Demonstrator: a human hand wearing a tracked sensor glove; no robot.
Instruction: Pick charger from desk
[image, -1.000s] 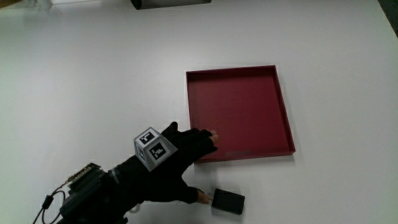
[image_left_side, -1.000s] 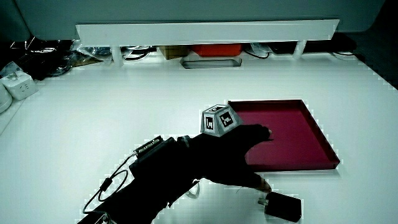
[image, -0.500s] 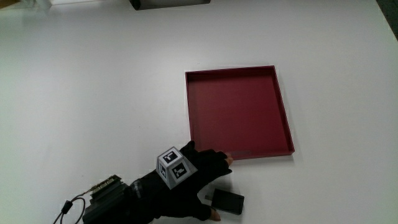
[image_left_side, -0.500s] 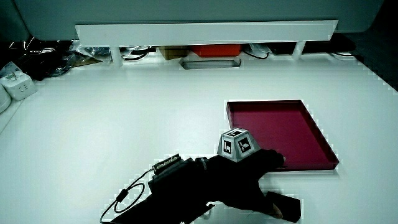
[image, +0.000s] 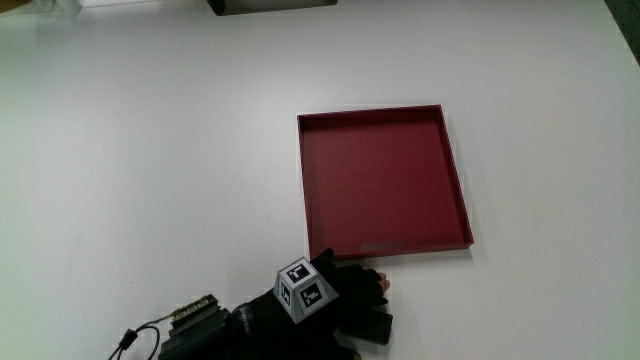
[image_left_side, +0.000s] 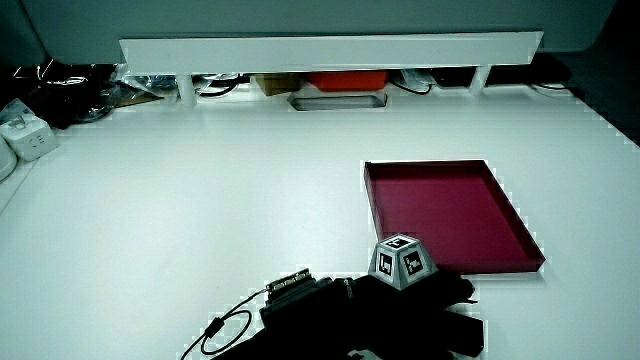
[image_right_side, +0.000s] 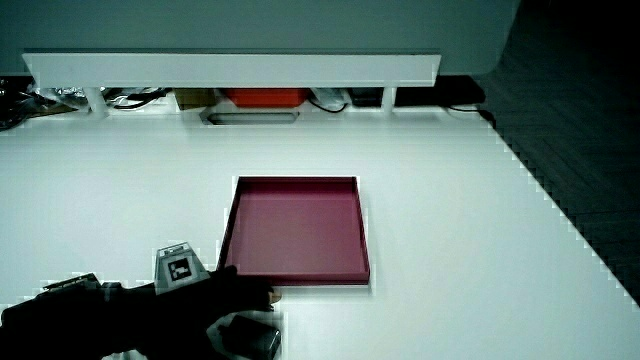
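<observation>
The black charger (image: 377, 326) lies on the white table at the edge nearest the person, closer to the person than the dark red tray (image: 467, 205). The gloved hand (image: 343, 303) with its patterned cube (image: 303, 291) rests over the charger and hides most of it. Its fingers curl down around the block, which still sits on the table. In both side views the hand (image_left_side: 428, 312) (image_right_side: 232, 312) covers the charger (image_left_side: 470, 337) (image_right_side: 256, 342), just short of the tray's near rim (image_left_side: 500, 268) (image_right_side: 300, 282). Nothing lies in the tray.
A low white partition (image_left_side: 330, 50) stands farther from the person than the tray, with cables and boxes under it. White plugs (image_left_side: 25, 140) sit at the table's edge. A small module with a wire (image: 192, 311) rides on the forearm.
The hand has slid from the tray's near corner toward the person and settled onto the charger, its fingers closing over it. The charger and tray have stayed in place.
</observation>
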